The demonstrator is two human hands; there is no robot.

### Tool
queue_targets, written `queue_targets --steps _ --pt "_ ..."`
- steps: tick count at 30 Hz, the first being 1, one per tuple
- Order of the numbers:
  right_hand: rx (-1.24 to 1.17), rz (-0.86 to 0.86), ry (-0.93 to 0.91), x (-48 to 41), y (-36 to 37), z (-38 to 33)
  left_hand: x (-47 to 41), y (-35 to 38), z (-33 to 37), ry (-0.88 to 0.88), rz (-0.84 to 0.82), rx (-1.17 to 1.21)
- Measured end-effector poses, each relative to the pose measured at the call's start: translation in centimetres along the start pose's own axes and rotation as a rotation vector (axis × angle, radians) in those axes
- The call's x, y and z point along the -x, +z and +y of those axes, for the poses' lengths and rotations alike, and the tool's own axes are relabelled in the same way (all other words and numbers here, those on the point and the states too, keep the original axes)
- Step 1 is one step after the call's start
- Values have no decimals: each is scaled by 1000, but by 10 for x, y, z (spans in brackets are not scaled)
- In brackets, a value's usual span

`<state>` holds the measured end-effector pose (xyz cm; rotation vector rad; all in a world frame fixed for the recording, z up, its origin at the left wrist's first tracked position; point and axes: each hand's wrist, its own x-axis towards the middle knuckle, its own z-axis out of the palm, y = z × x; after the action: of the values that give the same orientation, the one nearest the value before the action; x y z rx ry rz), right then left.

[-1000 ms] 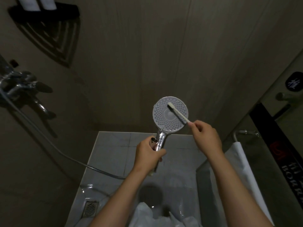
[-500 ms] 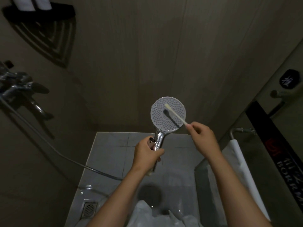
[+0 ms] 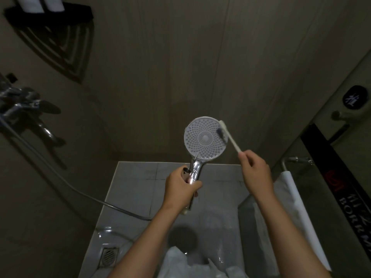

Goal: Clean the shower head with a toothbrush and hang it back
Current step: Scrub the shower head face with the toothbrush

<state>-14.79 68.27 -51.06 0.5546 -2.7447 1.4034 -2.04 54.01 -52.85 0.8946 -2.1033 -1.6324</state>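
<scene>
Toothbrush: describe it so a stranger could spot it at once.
Find the round white shower head held before the wall. At its right edge, the toothbrush slants down into the right hand: the only thin white stick there.

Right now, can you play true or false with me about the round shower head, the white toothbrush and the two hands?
1. The left hand grips the shiny chrome handle of the round, white-faced shower head. True.
2. The thin white toothbrush has its bristles on the middle of the face. False: they are at its right edge.
3. The right hand holds the toothbrush by the end of its handle. True.
4. The shower head hangs on the wall. False: the left hand holds it up in the air.
5. A square metal floor drain lies in the floor at lower left. True.
</scene>
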Motion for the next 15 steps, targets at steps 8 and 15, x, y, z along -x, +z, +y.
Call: queue_targets --steps 8,15 --pt "157 -228 -20 14 11 -12 3 3 -3 12 -4 -1" --pt "315 -9 73 10 9 -17 8 7 -12 4 3 27"
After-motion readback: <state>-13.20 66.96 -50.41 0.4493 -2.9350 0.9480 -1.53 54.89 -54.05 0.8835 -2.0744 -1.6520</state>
